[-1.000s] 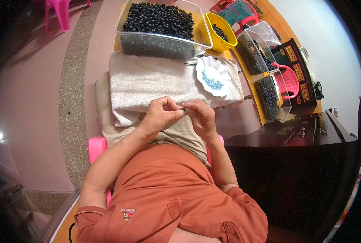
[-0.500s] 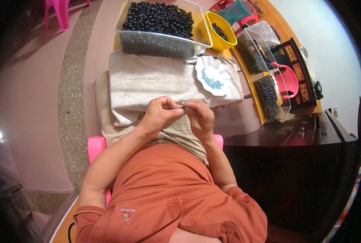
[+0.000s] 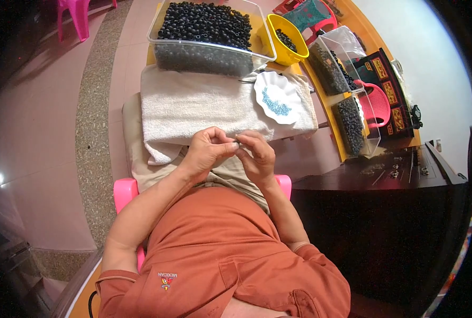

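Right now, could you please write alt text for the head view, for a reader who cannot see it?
A seated person's left hand and right hand meet fingertip to fingertip above a white towel. Beyond lie a white dish of blue beads and a clear tub of black beads.

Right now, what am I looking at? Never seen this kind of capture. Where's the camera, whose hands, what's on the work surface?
The camera sits on a person's head and looks down, so the forearms enter from below; the fisheye lens bends straight edges. No robot here. The left hand and right hand meet fingertip to fingertip, pinching something too small to identify. Under them lies a white towel. On it sits a white scalloped plate with small blue bits. Beyond stand a clear bin of dark beads and a yellow bowl.
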`<action>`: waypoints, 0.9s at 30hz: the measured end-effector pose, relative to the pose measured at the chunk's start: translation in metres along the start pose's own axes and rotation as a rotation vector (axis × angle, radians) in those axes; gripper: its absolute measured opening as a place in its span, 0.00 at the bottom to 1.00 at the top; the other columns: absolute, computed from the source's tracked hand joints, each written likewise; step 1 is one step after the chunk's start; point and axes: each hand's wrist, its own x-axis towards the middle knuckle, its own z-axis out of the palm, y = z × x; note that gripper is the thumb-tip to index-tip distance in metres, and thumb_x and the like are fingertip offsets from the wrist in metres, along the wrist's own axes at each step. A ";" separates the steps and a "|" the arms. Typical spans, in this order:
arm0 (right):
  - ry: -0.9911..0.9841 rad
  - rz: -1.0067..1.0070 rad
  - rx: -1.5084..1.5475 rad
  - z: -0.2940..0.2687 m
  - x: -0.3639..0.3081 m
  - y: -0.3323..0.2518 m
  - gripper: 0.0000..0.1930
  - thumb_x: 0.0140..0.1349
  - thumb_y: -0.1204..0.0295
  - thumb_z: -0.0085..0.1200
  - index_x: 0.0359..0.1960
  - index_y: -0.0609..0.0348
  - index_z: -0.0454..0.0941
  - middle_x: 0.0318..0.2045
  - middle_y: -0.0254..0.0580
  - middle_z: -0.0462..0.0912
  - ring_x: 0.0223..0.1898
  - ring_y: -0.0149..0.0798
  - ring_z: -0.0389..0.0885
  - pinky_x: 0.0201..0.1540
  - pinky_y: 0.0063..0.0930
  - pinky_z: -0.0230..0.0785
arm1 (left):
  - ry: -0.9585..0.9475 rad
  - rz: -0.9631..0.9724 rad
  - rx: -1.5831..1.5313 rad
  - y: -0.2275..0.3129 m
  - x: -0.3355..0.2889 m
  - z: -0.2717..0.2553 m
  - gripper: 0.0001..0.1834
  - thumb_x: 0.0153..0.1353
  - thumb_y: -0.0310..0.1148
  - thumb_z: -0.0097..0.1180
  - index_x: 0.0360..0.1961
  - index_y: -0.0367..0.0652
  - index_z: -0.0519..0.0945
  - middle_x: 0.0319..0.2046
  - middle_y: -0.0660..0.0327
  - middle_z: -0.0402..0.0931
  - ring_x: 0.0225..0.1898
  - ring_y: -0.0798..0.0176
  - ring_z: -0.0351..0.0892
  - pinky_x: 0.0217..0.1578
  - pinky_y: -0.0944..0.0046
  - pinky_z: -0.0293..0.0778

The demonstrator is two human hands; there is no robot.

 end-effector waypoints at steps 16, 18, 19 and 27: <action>0.119 0.083 0.174 0.020 -0.004 0.003 0.14 0.55 0.84 0.59 0.44 0.67 0.75 0.41 0.46 0.78 0.41 0.36 0.80 0.42 0.24 0.75 | 0.036 0.078 -0.024 -0.005 -0.002 0.004 0.08 0.58 0.19 0.59 0.29 0.41 0.72 0.30 0.62 0.78 0.30 0.74 0.76 0.31 0.76 0.74; 0.153 0.113 0.285 0.021 -0.007 0.005 0.14 0.55 0.84 0.59 0.44 0.67 0.75 0.42 0.46 0.78 0.41 0.35 0.80 0.42 0.23 0.74 | 0.038 0.071 -0.021 -0.005 -0.002 0.004 0.08 0.58 0.19 0.59 0.30 0.41 0.72 0.31 0.62 0.78 0.30 0.74 0.76 0.32 0.75 0.74; 0.148 0.118 0.253 0.021 -0.007 0.005 0.14 0.55 0.84 0.59 0.44 0.67 0.75 0.42 0.46 0.78 0.41 0.35 0.80 0.43 0.23 0.74 | 0.044 0.067 -0.016 -0.004 -0.003 0.004 0.08 0.57 0.19 0.60 0.30 0.41 0.73 0.31 0.62 0.78 0.30 0.74 0.76 0.32 0.75 0.74; 0.128 0.029 -0.020 0.012 -0.003 0.002 0.16 0.52 0.84 0.62 0.43 0.66 0.76 0.42 0.46 0.78 0.40 0.37 0.80 0.41 0.25 0.74 | 0.075 0.033 0.023 -0.001 -0.004 0.009 0.05 0.59 0.23 0.60 0.33 0.39 0.75 0.30 0.63 0.78 0.30 0.75 0.76 0.32 0.75 0.73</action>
